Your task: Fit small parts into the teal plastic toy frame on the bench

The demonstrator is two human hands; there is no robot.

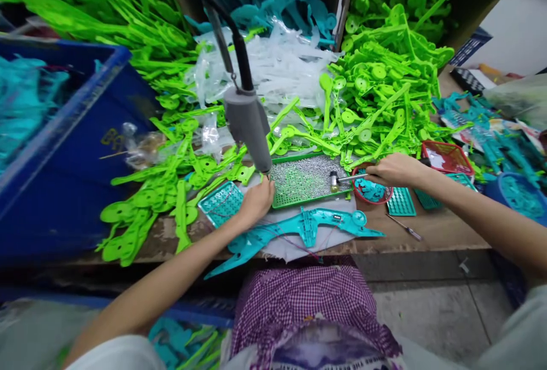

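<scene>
My left hand (258,201) is closed at the tip of a hanging grey electric screwdriver (250,125), beside the left end of a green tray (314,199) of small metal screws. What its fingers pinch is too small to make out. My right hand (390,169) is wrapped round the handle of a hammer (334,181), whose head rests over the right part of the screws. In front of the tray, a bow-shaped turquoise plastic part (307,224) lies on a white cloth (290,249), with thin red wires about it.
Green plastic parts (380,73) are heaped behind the tray, beside clear parts (273,62). A blue crate (85,119) stands left. To the right are a red round basket (372,199), a red basket (465,166) and a small screwdriver (404,227).
</scene>
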